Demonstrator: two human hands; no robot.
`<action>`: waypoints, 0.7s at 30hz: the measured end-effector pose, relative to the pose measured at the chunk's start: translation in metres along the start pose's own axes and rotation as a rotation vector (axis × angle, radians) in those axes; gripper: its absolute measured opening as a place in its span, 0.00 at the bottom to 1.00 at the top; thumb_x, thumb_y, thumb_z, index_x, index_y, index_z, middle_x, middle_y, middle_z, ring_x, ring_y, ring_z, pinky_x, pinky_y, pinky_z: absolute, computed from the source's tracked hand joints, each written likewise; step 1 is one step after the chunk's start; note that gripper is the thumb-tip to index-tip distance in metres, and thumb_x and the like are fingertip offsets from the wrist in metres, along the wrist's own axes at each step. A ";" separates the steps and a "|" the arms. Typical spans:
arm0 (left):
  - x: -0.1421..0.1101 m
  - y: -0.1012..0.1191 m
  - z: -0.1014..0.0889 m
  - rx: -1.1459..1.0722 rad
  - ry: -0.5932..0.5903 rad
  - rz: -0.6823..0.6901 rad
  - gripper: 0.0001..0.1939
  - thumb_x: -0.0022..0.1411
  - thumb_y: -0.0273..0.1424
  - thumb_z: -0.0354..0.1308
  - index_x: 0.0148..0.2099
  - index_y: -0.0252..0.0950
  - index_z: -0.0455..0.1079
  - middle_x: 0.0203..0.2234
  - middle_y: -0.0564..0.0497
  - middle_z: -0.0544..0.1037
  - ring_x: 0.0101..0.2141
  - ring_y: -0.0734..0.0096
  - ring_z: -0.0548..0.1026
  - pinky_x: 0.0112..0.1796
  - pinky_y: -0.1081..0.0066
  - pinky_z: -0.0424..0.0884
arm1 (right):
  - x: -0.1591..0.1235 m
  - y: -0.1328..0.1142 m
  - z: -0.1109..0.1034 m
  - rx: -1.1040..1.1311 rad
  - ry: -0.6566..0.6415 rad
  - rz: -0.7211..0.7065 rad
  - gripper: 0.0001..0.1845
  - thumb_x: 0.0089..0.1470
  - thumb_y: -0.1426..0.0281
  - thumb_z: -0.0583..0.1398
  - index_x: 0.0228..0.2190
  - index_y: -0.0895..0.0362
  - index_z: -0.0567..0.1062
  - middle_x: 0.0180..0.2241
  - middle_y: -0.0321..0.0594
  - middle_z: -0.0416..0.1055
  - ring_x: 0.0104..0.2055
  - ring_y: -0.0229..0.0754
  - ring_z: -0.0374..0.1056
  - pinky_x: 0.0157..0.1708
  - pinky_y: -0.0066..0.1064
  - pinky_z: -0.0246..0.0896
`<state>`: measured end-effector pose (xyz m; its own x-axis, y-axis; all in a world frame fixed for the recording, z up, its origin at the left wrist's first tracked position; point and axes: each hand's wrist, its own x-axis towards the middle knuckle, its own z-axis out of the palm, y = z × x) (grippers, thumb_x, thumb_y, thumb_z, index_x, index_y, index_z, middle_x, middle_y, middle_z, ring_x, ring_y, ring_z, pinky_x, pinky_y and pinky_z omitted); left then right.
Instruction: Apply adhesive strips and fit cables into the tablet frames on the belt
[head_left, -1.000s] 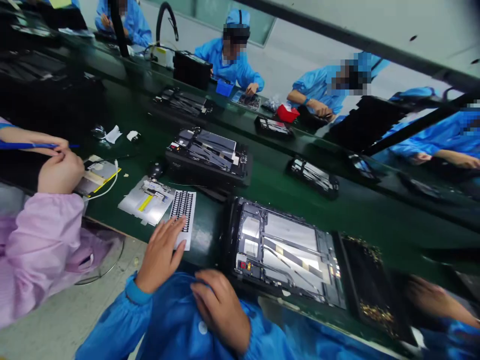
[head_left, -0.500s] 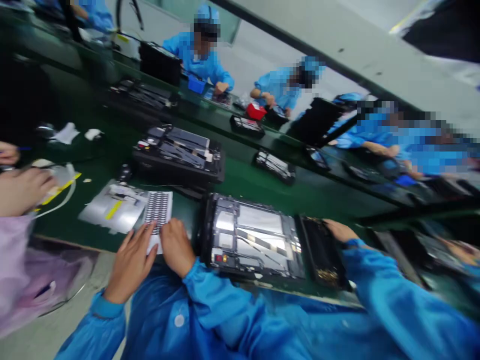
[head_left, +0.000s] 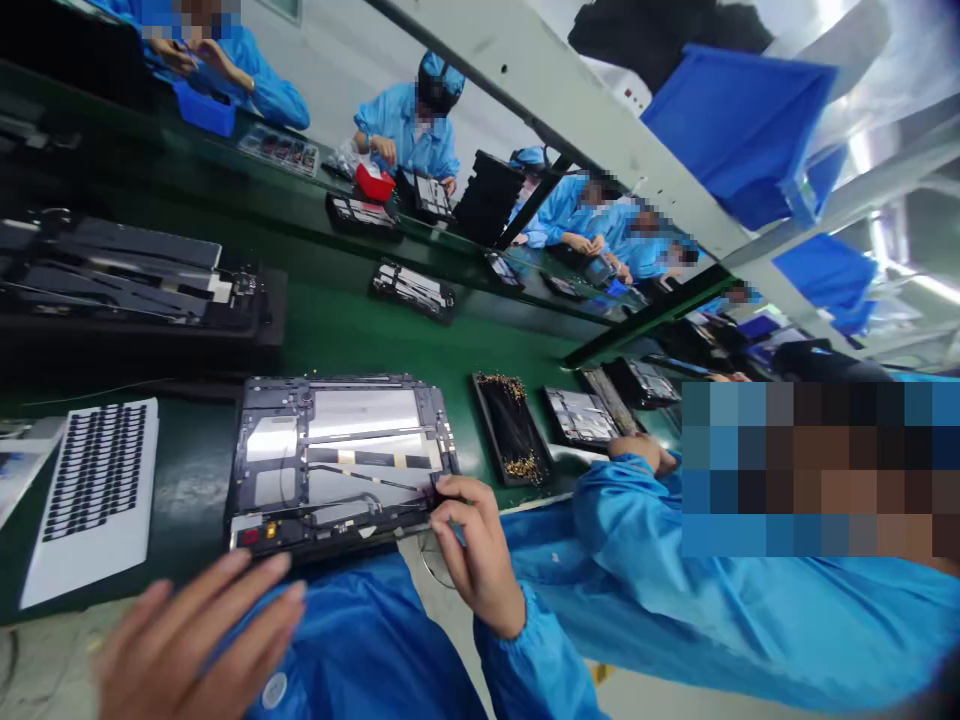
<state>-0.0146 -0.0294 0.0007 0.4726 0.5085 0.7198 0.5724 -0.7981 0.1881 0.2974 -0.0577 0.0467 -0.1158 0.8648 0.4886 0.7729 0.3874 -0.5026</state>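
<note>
An opened tablet-like device [head_left: 367, 415], with silver battery panels and dark ribbon cables, lies on the bench in front of me. My right hand [head_left: 480, 550] is at its lower right corner, thumb and fingertips drawn together; whatever sits between them is too small to make out. Below the device's lower left edge, my left hand [head_left: 206, 635] hovers with fingers stretched out, blurred and holding nothing. A white sheet [head_left: 90, 570] with rows of black stickers lies left of the device.
Right of the device stands a black tray [head_left: 517, 430] of dark cables with gold-coloured ends. Another opened device [head_left: 135, 265] rests on a black stack behind left. A neighbouring person's hand [head_left: 641, 452] is at the right. Across the bench, people in blue work; blue bins [head_left: 739, 130] hang above.
Both hands have left the sticker sheet. My right hand has moved to the device's corner, while my left has lifted toward me. The neighbour's hand has left the black tray. My view has swung right.
</note>
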 end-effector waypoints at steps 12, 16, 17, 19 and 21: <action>0.087 0.051 0.067 -0.142 -0.087 0.108 0.13 0.71 0.21 0.50 0.49 0.31 0.75 0.45 0.44 0.82 0.48 0.59 0.77 0.51 0.60 0.68 | 0.010 0.013 -0.004 -0.070 -0.089 -0.118 0.08 0.65 0.77 0.57 0.45 0.57 0.71 0.47 0.47 0.74 0.52 0.46 0.69 0.54 0.40 0.69; 0.086 0.052 0.069 -0.141 -0.086 0.096 0.11 0.71 0.21 0.52 0.50 0.30 0.75 0.45 0.43 0.82 0.47 0.58 0.77 0.50 0.59 0.68 | 0.011 0.012 -0.002 -0.105 -0.073 -0.131 0.07 0.66 0.76 0.57 0.44 0.58 0.72 0.46 0.47 0.75 0.51 0.46 0.69 0.55 0.40 0.69; 0.087 0.053 0.069 -0.138 -0.084 0.095 0.11 0.71 0.22 0.52 0.50 0.30 0.75 0.44 0.43 0.82 0.47 0.59 0.77 0.50 0.60 0.68 | 0.011 0.011 -0.002 -0.111 -0.070 -0.134 0.06 0.66 0.76 0.57 0.44 0.58 0.72 0.46 0.47 0.75 0.51 0.46 0.69 0.55 0.40 0.69; 0.087 0.054 0.069 -0.119 -0.080 0.099 0.11 0.71 0.23 0.52 0.50 0.31 0.75 0.44 0.43 0.82 0.47 0.59 0.77 0.49 0.60 0.68 | 0.011 0.010 -0.001 -0.120 -0.064 -0.137 0.07 0.66 0.76 0.57 0.44 0.59 0.73 0.46 0.47 0.75 0.51 0.46 0.69 0.55 0.40 0.70; 0.089 0.054 0.070 -0.079 -0.083 0.110 0.12 0.72 0.23 0.51 0.50 0.32 0.75 0.43 0.44 0.82 0.46 0.59 0.77 0.48 0.60 0.68 | 0.011 0.010 -0.001 -0.127 -0.057 -0.137 0.07 0.66 0.76 0.57 0.44 0.58 0.73 0.46 0.47 0.75 0.51 0.46 0.69 0.55 0.41 0.70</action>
<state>0.1051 -0.0052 0.0280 0.5849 0.4393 0.6819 0.4612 -0.8717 0.1659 0.3041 -0.0446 0.0478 -0.2575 0.8248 0.5034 0.8195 0.4625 -0.3384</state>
